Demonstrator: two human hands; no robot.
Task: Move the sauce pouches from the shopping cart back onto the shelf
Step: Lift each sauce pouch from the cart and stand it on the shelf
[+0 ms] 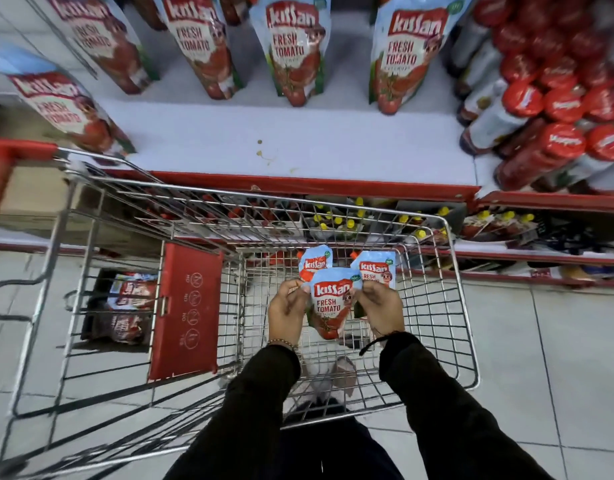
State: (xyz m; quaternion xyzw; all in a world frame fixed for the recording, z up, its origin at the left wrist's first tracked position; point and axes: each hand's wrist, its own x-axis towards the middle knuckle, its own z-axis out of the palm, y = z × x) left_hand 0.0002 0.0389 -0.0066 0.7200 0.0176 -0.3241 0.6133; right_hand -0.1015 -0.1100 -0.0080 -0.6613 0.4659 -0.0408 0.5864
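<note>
Grip: your left hand (286, 308) and right hand (380, 306) pinch one sauce pouch (329, 306) by its edges.
Why: upright, ready for the shelf (298, 147).

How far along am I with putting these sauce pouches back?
Done: five pouches stand on the shelf. In hand: left hand and right hand grip one pouch over the cart. Left: two pouches behind it.

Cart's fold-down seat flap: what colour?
Red, with faint round symbols; the seat flap shows best in the head view.
</note>
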